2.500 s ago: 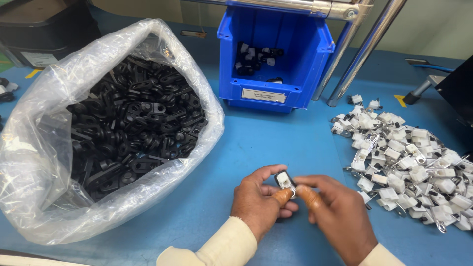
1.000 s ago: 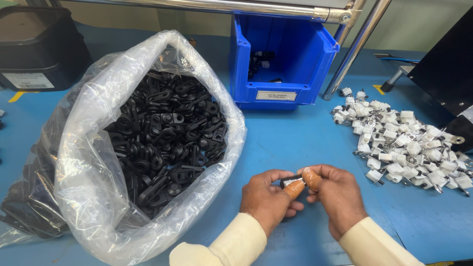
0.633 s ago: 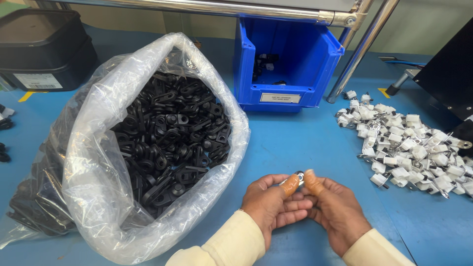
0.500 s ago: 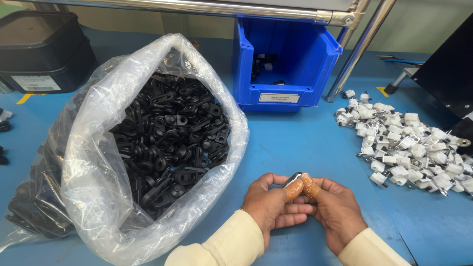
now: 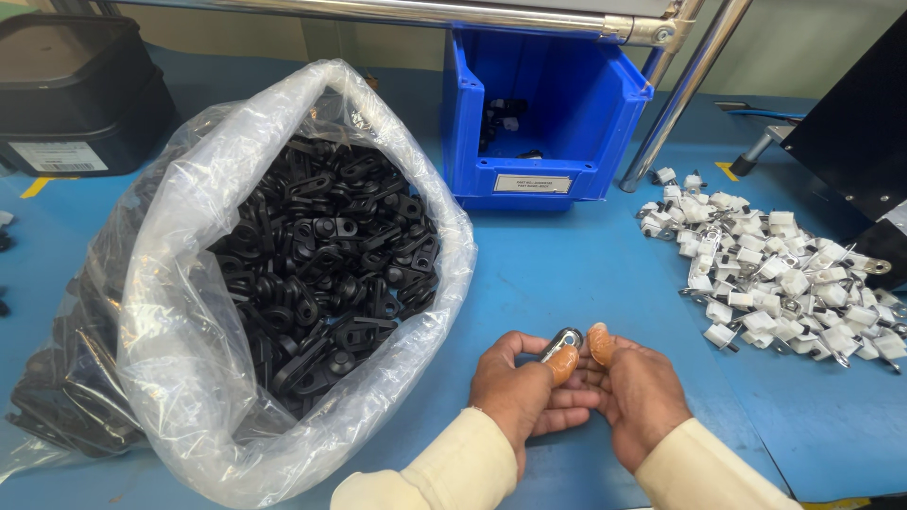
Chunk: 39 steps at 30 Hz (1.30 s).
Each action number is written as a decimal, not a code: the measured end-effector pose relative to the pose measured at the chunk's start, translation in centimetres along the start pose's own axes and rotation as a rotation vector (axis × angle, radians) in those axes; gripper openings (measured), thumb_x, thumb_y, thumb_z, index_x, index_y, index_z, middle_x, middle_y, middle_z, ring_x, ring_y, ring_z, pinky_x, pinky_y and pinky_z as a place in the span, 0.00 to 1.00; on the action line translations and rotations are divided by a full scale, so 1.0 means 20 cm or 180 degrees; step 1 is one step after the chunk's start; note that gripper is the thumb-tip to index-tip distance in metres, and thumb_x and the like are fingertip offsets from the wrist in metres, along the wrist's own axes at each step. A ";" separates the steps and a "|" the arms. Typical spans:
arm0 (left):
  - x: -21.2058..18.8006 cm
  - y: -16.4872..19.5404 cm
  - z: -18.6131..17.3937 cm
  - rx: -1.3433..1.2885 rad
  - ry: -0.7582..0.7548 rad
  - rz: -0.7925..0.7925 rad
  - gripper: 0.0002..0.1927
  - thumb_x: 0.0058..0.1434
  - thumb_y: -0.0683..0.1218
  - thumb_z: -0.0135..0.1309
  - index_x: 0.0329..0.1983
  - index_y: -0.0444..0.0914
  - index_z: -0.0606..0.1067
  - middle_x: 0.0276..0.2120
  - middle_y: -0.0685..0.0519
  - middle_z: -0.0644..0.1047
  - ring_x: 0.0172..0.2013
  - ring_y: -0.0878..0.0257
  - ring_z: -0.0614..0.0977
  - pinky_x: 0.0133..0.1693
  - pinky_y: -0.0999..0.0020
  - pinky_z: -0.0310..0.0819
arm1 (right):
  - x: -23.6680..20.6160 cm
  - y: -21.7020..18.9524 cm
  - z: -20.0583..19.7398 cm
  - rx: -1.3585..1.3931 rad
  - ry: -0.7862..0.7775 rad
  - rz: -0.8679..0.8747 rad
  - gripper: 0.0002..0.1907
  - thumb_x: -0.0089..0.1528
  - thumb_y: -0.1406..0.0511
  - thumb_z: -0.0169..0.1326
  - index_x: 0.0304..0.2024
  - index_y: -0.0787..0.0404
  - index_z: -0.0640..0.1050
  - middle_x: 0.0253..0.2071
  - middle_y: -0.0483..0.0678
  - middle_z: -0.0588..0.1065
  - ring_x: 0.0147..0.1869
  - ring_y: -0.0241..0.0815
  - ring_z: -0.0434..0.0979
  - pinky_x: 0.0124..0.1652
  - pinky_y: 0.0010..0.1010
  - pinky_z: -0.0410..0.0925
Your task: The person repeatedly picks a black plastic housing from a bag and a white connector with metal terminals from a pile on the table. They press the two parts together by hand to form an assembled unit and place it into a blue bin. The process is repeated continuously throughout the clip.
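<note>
Pinching a small metal clip [image 5: 563, 341] between them, the left hand [image 5: 518, 394] and the right hand [image 5: 641, 401] meet low over the blue desk [image 5: 557, 274], knuckles nearly touching. The left hand's fingers are curled closed around the clip, with the thumb tip pressed on it; the right hand's thumb sits just beside the clip, but whether it grips the piece cannot be told. Cream sleeves cover both wrists.

To the left of the hands stands a clear plastic bag [image 5: 189, 312], open at the top and full of black plastic parts [image 5: 331, 274]. To the right, a loose pile of white clips [image 5: 775, 274] lies on the desk, well apart from the hands. Behind, a blue bin [image 5: 543, 109] holds a few small pieces, with a slanted metal pole [image 5: 680, 90] beside it. A black box [image 5: 71, 90] sits at the far left.
</note>
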<state>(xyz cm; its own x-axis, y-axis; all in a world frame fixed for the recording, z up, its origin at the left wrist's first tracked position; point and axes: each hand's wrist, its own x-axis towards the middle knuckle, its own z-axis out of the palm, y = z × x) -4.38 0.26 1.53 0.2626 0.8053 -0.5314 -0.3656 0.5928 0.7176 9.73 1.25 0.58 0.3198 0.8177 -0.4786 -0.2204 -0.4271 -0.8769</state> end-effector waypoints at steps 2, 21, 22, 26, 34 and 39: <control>0.01 -0.01 0.00 -0.0255 -0.0134 -0.0056 0.15 0.65 0.46 0.55 0.51 0.35 0.69 0.41 0.43 0.81 0.38 0.58 0.87 0.41 0.65 0.87 | -0.03 -0.02 -0.01 -0.0061 -0.0026 0.0093 0.17 0.67 0.56 0.50 0.39 0.65 0.77 0.35 0.50 0.79 0.36 0.41 0.78 0.39 0.34 0.72; 0.06 -0.07 0.07 -0.0893 -0.0277 -0.0178 0.17 0.68 0.50 0.48 0.55 0.37 0.65 0.48 0.41 0.80 0.45 0.53 0.86 0.49 0.57 0.84 | -0.01 0.05 -0.05 -0.0065 -0.0124 -0.0068 0.17 0.67 0.56 0.52 0.39 0.66 0.77 0.28 0.55 0.79 0.24 0.44 0.76 0.29 0.34 0.70; 0.06 -0.07 0.08 -0.0960 -0.0332 -0.0171 0.16 0.68 0.49 0.47 0.55 0.38 0.65 0.48 0.41 0.80 0.45 0.54 0.86 0.49 0.57 0.84 | -0.01 0.05 -0.06 -0.0145 -0.0146 -0.0045 0.18 0.68 0.56 0.53 0.40 0.67 0.76 0.28 0.55 0.78 0.24 0.43 0.76 0.28 0.34 0.70; 0.07 -0.09 0.12 -0.0927 -0.0256 -0.0185 0.15 0.68 0.48 0.47 0.55 0.40 0.63 0.47 0.42 0.79 0.45 0.53 0.85 0.49 0.56 0.84 | 0.02 0.01 -0.06 -0.0266 -0.0234 0.0060 0.13 0.67 0.61 0.51 0.39 0.68 0.76 0.28 0.58 0.79 0.23 0.47 0.78 0.25 0.37 0.71; 0.08 -0.08 0.23 -0.0721 0.0091 -0.0071 0.19 0.68 0.54 0.49 0.54 0.37 0.64 0.45 0.42 0.81 0.42 0.54 0.86 0.46 0.59 0.85 | 0.09 -0.02 -0.14 -0.0229 -0.0211 0.0097 0.12 0.68 0.64 0.45 0.41 0.65 0.77 0.32 0.55 0.79 0.29 0.47 0.78 0.31 0.36 0.71; 0.12 -0.09 0.27 -0.0618 0.0198 -0.0019 0.19 0.68 0.54 0.50 0.53 0.36 0.67 0.45 0.41 0.81 0.43 0.55 0.87 0.45 0.61 0.86 | 0.17 -0.07 -0.25 -0.0383 -0.0518 0.0179 0.20 0.68 0.54 0.49 0.43 0.66 0.77 0.35 0.51 0.78 0.34 0.43 0.77 0.35 0.35 0.71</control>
<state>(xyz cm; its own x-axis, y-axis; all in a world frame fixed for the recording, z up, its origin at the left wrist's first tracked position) 1.77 1.06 1.36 0.2118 0.7963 -0.5667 -0.5310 0.5805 0.6173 15.73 2.69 0.07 0.1551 0.8387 -0.5221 -0.1189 -0.5088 -0.8526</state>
